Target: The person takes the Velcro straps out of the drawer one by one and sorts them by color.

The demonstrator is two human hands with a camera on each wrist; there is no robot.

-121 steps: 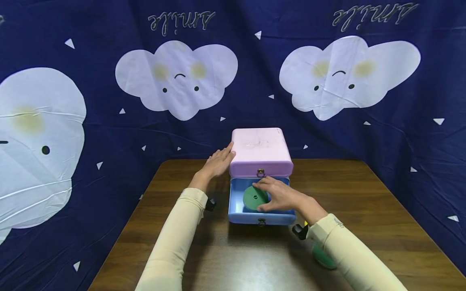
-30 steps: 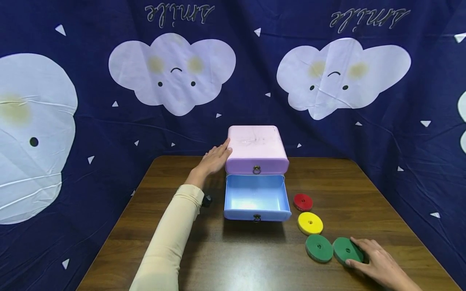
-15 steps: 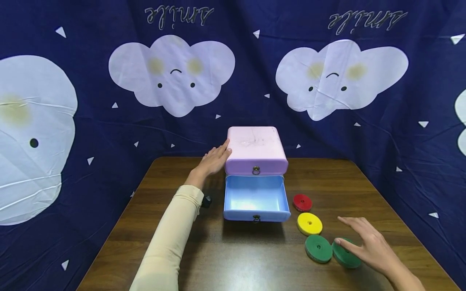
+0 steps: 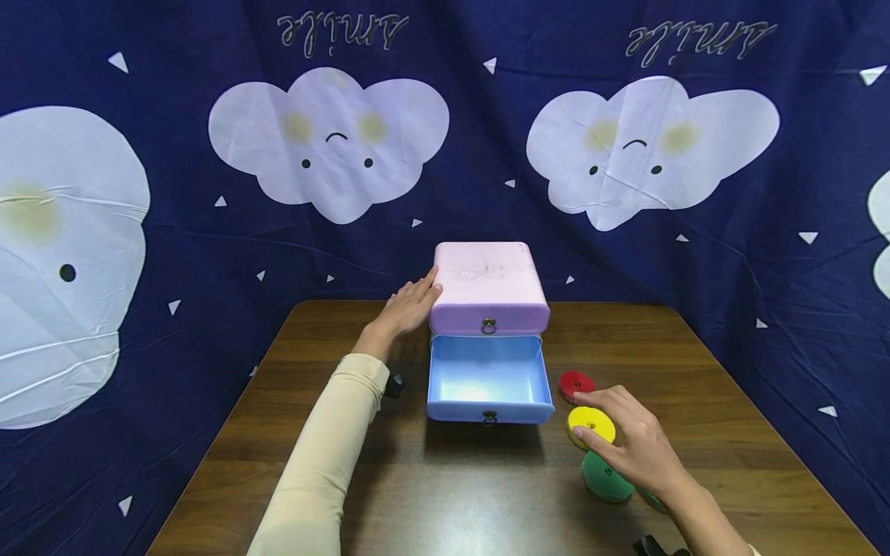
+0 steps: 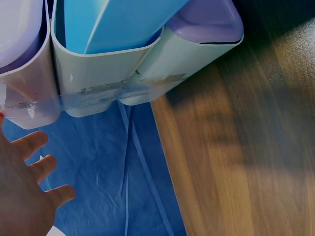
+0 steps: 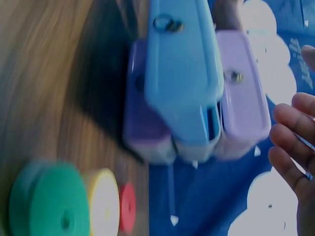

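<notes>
**Drawer (image 4: 452, 411) out; right grip (image 4: 629, 440) unloaded over yellow disc (image 4: 592, 421)**

At far left, my left grip (image 4: 405, 310) rests against the side of the pink box (image 4: 490, 278), fingers extended and clamped on nothing. I judge that it serves to steady the box.

Next along, the drawer stands pulled out from the box's middle level. The right wrist view shows a purple drawer (image 6: 142, 108) below it, set further back.

Right of these, on the worktop (image 4: 445, 494), the discs lie in a close row coming toward me: red disc (image 4: 574, 384), nearest the drawer's side, then yellow, then front green disc (image 4: 606, 475). A second green disc (image 4: 652, 500) is mostly hidden beneath my arm.

My right grip hangs at the yellow disc, thumb and fingers apart, nothing held between them. Whether a fingertip touches a disc, I cannot tell.

Step in hand, in my judgement: a reach to the discs, yellow the likeliest. The next move calls for thumb and fingers to settle on opposite edges of one disc and close there, leaving its neighbours undisturbed.
</notes>
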